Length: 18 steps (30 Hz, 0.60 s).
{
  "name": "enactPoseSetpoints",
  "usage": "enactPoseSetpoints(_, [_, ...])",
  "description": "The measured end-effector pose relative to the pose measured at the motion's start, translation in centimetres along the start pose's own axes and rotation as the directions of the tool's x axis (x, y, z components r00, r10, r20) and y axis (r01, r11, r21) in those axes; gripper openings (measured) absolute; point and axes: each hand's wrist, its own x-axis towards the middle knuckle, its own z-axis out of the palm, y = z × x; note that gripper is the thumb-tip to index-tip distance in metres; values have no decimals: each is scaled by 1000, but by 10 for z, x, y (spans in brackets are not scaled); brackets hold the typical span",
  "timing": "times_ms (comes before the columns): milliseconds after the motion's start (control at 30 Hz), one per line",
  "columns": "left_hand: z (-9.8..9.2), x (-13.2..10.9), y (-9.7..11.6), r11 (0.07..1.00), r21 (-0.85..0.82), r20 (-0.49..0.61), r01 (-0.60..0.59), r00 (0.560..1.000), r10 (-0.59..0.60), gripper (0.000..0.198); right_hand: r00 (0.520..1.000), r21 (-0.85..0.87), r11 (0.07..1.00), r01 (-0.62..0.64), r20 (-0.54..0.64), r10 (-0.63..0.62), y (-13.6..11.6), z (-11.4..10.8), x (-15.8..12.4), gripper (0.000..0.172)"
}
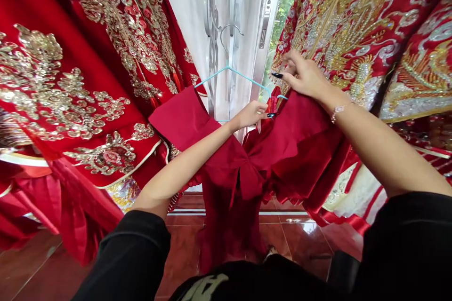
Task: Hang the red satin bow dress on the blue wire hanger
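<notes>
A dark red dress (187,120) with a wide folded collar and a bow at its front hangs on a light blue hanger (212,75). The hanger's metal hook is caught on the white door grille. My left hand (252,115) reaches across the neckline, its fingers closed on the dress's inner edge by the right shoulder. Just above that shoulder and the hanger's right end is my right hand (302,73), fingers curled and thumb pointing left. Whatever it may pinch is too small to make out. The dress's skirt hangs down in front of me.
Red garments with gold sequins (106,103) hang close on the left. More red garments with gold and silver embroidery (353,33) crowd the right. Behind the hanger stands a white door frame (259,42) with a metal grille. Red tiles (300,240) cover the floor.
</notes>
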Motion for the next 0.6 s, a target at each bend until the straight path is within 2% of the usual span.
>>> enactPoseSetpoints(100, [-2,1,2,972,228,2,59,998,-61,25,993,58,992,115,-2,-115,-33,5,30,44])
enactPoseSetpoints(200, [1,-2,5,924,378,-46,63,998,-49,27,972,141,962,234,-7,-236,-66,12,51,45])
enactPoseSetpoints(300, [7,-20,14,860,505,-98,79,995,-33,17,957,239,933,270,-174,-232,-90,11,51,43])
enactPoseSetpoints(367, [7,-44,22,728,680,-156,84,987,32,15,926,309,919,244,-356,-126,-101,5,37,38])
enactPoseSetpoints(400, [3,-60,25,618,781,-178,86,980,88,19,897,342,910,235,-436,-67,-104,1,26,34])
enactPoseSetpoints(467, [-13,-93,29,453,891,-149,35,964,220,24,836,381,879,286,-548,-34,-105,-8,-1,26])
enactPoseSetpoints(500, [-25,-110,30,406,914,-132,17,957,259,23,830,383,864,327,-554,-68,-103,-12,-16,25])
enactPoseSetpoints(533, [-38,-125,29,362,932,-90,-22,953,290,24,844,344,874,344,-520,-128,-100,-15,-31,25])
enactPoseSetpoints(600, [-67,-149,28,302,947,23,-112,958,284,27,930,204,939,277,-301,-209,-92,-18,-56,30])
